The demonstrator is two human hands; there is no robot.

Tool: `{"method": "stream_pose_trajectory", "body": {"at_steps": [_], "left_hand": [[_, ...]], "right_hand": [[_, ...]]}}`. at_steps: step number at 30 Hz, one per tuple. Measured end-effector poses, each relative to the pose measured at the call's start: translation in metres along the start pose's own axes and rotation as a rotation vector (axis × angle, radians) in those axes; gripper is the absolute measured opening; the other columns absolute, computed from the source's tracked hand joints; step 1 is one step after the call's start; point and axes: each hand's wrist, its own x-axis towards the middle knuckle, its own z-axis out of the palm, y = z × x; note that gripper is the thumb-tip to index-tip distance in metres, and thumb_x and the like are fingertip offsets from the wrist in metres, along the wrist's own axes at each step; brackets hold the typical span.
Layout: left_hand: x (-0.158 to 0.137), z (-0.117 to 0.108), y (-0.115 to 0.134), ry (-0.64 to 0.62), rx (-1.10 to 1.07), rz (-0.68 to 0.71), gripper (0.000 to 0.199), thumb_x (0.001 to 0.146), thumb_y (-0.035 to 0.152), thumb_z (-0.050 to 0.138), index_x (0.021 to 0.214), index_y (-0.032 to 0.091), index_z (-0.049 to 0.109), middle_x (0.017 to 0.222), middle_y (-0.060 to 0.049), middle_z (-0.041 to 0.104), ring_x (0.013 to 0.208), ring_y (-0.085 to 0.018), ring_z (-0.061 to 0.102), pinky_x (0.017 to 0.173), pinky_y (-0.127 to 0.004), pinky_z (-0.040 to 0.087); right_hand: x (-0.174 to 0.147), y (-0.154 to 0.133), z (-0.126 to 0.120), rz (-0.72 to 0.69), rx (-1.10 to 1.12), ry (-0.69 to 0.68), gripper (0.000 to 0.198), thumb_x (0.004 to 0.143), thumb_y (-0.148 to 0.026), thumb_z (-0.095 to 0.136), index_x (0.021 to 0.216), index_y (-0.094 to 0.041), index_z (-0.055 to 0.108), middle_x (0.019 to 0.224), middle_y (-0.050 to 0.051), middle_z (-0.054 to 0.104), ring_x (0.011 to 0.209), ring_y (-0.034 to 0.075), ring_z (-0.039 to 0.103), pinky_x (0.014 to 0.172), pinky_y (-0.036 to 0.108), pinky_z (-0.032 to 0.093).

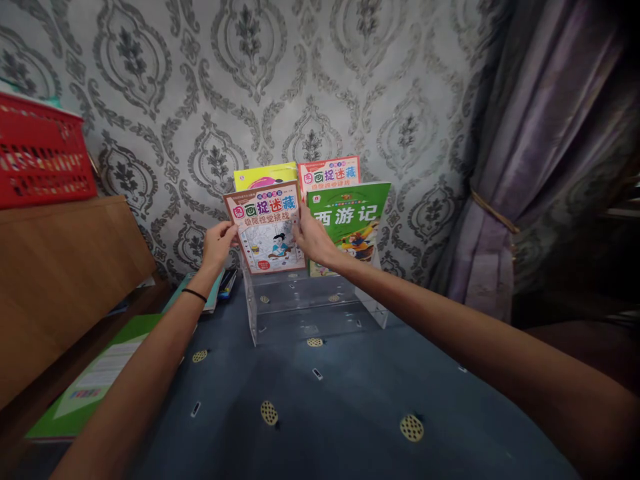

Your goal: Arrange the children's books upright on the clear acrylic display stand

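Observation:
Between my two hands is a brown-bordered picture book (270, 233), its front cover facing me, slightly tilted. My left hand (219, 243) grips its left edge, thumb toward the front. My right hand (315, 237) is closed on its right edge. The book is at the left front of a clear acrylic book stand (305, 300). Beside it a green book (350, 223) leans in the stand, partly behind my right hand. In the row behind, a yellow book (265, 175) and a red-bordered book (330, 172) show only their upper parts.
A dark blue cloth with pineapple prints (350, 393) covers the table. Left of the stand lie a green book (95, 373) and a few stacked books (220, 293). A red basket (40, 150) sits on a wooden box (65, 280). A curtain (520, 153) hangs at the right.

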Motion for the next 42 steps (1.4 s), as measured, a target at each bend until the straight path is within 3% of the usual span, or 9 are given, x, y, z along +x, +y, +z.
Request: {"method": "stream_pose_trajectory", "body": {"at_steps": [5,11,20,32,38,42], "left_hand": [[0.002,0.0,-0.004,0.002,0.046,0.034,0.022,0.073,0.04,0.061,0.075,0.018,0.065,0.068,0.0,0.063,0.066,-0.016,0.058,0.056,-0.023,0.047],[0.002,0.001,-0.008,0.009,0.139,0.067,0.023,0.072,0.039,0.058,0.069,0.018,0.063,0.065,-0.001,0.061,0.064,-0.016,0.057,0.054,-0.022,0.045],[-0.001,-0.002,-0.006,-0.036,0.215,0.072,0.02,0.074,0.036,0.059,0.07,0.018,0.065,0.065,0.0,0.059,0.064,-0.017,0.054,0.053,-0.024,0.043],[-0.001,0.0,-0.005,-0.029,0.011,-0.025,0.021,0.067,0.036,0.065,0.074,0.017,0.069,0.067,0.0,0.063,0.062,-0.016,0.056,0.047,-0.022,0.042],[-0.002,0.004,-0.005,-0.007,-0.045,-0.011,0.025,0.064,0.042,0.067,0.068,0.017,0.066,0.061,0.001,0.061,0.058,-0.015,0.056,0.05,-0.024,0.047],[-0.003,0.009,-0.006,0.024,-0.105,-0.003,0.033,0.061,0.049,0.07,0.068,0.017,0.064,0.06,0.002,0.059,0.057,-0.014,0.056,0.057,-0.027,0.053]], "right_hand": [[-0.005,-0.002,0.011,-0.067,-0.013,0.058,0.081,0.088,-0.016,0.041,0.159,-0.004,0.003,0.153,0.026,0.04,0.144,0.038,0.038,0.117,0.056,0.035],[-0.008,0.002,0.025,-0.078,-0.042,0.076,0.08,0.089,-0.015,0.039,0.16,-0.004,0.003,0.162,0.024,0.025,0.153,0.035,0.018,0.124,0.055,0.023],[-0.019,0.013,0.03,-0.12,-0.032,0.053,0.073,0.089,-0.016,0.041,0.158,-0.012,0.022,0.161,0.019,0.03,0.153,0.036,0.021,0.122,0.062,0.026],[-0.018,0.013,0.029,-0.13,-0.024,0.053,0.06,0.089,-0.015,0.045,0.148,-0.013,0.042,0.163,0.017,0.027,0.153,0.034,0.021,0.123,0.056,0.027],[-0.023,0.014,0.029,-0.184,0.024,0.092,0.046,0.088,-0.012,0.046,0.132,-0.015,0.059,0.165,0.015,0.024,0.152,0.033,0.024,0.121,0.056,0.03],[-0.034,0.016,0.018,-0.272,0.081,0.098,0.037,0.088,-0.009,0.047,0.118,-0.017,0.068,0.164,0.012,0.03,0.151,0.029,0.029,0.12,0.05,0.035]]}}
